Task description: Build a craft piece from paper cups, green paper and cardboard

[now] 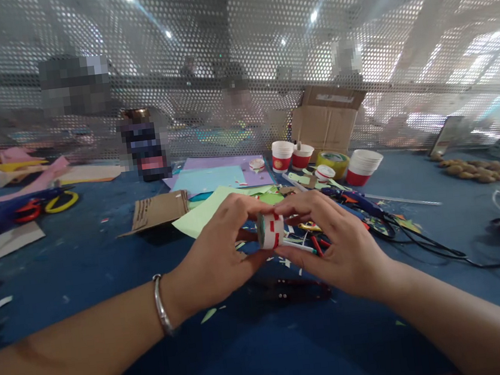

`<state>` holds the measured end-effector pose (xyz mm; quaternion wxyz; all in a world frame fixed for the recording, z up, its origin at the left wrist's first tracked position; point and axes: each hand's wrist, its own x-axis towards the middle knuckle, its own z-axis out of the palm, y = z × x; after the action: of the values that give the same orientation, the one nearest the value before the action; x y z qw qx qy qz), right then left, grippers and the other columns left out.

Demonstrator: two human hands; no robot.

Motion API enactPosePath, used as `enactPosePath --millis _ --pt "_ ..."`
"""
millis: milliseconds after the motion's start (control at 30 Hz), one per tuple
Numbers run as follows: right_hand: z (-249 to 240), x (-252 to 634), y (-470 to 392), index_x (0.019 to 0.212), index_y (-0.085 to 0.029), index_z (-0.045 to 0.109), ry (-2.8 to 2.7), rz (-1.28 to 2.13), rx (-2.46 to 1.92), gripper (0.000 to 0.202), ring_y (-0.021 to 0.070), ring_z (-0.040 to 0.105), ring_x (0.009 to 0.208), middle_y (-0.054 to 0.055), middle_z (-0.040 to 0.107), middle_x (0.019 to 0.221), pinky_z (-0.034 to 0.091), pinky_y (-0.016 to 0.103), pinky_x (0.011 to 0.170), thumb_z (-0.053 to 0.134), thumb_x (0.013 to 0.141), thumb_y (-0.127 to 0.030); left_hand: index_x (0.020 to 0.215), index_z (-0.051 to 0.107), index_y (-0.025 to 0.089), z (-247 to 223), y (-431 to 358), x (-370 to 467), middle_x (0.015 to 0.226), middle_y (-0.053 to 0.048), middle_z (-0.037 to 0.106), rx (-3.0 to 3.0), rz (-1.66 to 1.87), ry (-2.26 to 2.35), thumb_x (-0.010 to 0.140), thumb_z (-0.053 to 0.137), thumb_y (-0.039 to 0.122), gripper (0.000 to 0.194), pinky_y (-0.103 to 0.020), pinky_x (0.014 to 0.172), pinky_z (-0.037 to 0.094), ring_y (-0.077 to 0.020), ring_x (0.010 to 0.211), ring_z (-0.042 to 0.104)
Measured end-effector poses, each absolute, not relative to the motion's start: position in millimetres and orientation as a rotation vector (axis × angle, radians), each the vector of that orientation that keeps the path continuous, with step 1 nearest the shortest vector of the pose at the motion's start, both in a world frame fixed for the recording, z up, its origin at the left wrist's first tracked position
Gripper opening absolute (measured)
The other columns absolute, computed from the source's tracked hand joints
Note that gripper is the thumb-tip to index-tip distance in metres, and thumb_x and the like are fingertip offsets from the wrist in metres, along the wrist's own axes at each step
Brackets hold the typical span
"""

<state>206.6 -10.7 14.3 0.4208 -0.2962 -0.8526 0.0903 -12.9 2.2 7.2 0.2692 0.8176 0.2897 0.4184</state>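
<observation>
Between the fingertips of both hands sits a short white cylinder with red strips [275, 230], tipped on its side with a greenish end facing left. My left hand [221, 248], with a silver bracelet at the wrist, pinches it from the left. From the right, my right hand [337, 238] grips its other side with thumb and fingers. On the table below lies a dark tool with shiny rivets [289, 291], partly in shadow. Behind the hands are a pale green paper sheet [199, 220] and paper scraps.
Farther back stand red-and-white paper cups [281, 158], a yellow tape roll [335, 163] and a cardboard box [328, 124]. A blue glue gun [364, 201] with a black cord lies right. Corrugated cardboard [160, 208] and yellow-handled scissors [62, 201] are left. A perforated metal screen [223, 112] borders the table.
</observation>
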Motion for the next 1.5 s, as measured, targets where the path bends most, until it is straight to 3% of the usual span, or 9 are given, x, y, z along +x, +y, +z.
enactPosePath --millis 200,400,1000,1367,1500 --pt "17.7 207.8 -11.3 0.121 -0.022 0.062 -2.197 0.170 -0.706 0.033 0.0191 0.060 0.116 0.007 0.063 0.120 0.048 0.033 0.104 0.070 0.090 -0.021 0.120 0.051 0.023 11.0 -4.9 -9.6 0.115 -0.005 0.055 1.877 1.024 0.707 0.086 0.070 0.018 0.039 -0.034 0.089 0.057 -0.0191 0.107 0.059" --pt "20.5 209.0 -12.1 0.119 -0.021 0.063 -2.215 0.161 -0.696 0.032 0.0195 0.061 0.109 0.009 0.063 0.116 0.050 0.033 0.098 0.069 0.088 -0.020 0.115 0.051 0.023 7.9 -1.5 -9.3 0.113 -0.005 0.061 1.665 0.950 0.589 0.084 0.076 0.023 0.040 -0.031 0.081 0.056 -0.0208 0.107 0.062" --pt "24.1 208.8 -14.4 0.117 -0.019 0.063 -2.141 0.175 -0.617 0.034 0.0200 0.061 0.100 0.009 0.062 0.111 0.055 0.033 0.083 0.070 0.083 -0.014 0.119 0.049 0.024 6.0 -2.7 -9.2 0.115 -0.005 0.060 1.620 0.978 0.414 0.085 0.074 0.016 0.043 -0.030 0.087 0.052 -0.0177 0.109 0.058" --pt "25.0 209.4 -14.4 0.114 -0.020 0.064 -2.174 0.149 -0.616 0.030 0.0186 0.062 0.100 0.009 0.063 0.111 0.055 0.032 0.084 0.070 0.085 -0.015 0.119 0.051 0.026 7.1 -3.6 -9.9 0.115 -0.005 0.061 1.610 0.940 0.494 0.084 0.077 0.019 0.044 -0.033 0.088 0.055 -0.0196 0.109 0.060" --pt "21.0 212.1 -10.4 0.118 -0.019 0.064 -2.202 0.166 -0.618 0.032 0.0191 0.062 0.106 0.009 0.064 0.114 0.053 0.034 0.093 0.070 0.087 -0.017 0.119 0.052 0.025 7.7 -0.6 -10.2 0.112 -0.004 0.063 1.598 0.909 0.556 0.082 0.079 0.022 0.046 -0.032 0.084 0.056 -0.0189 0.107 0.061"
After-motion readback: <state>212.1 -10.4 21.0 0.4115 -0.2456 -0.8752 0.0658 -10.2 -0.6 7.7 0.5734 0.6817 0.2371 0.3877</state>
